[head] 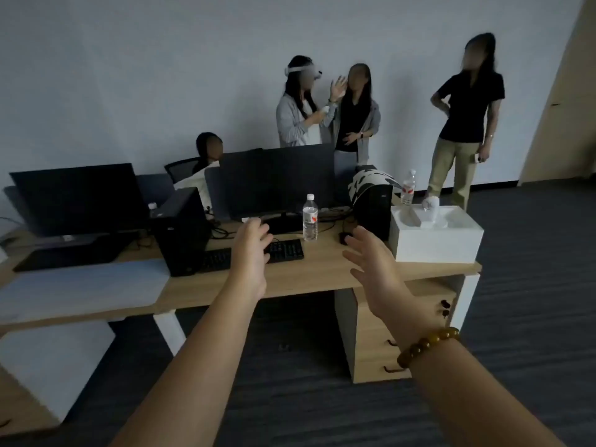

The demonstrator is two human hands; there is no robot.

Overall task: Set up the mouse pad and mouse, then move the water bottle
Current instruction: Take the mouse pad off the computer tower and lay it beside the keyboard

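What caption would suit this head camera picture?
Both empty hands, left hand and right hand, reach toward a desk with water bottle and mouse.

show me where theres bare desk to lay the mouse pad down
Barest patch: the wood strip along the desk's front edge, from the keyboard across to the white box. A smaller gap lies between keyboard and mouse. Crowded behind: water bottle, cables, tower.
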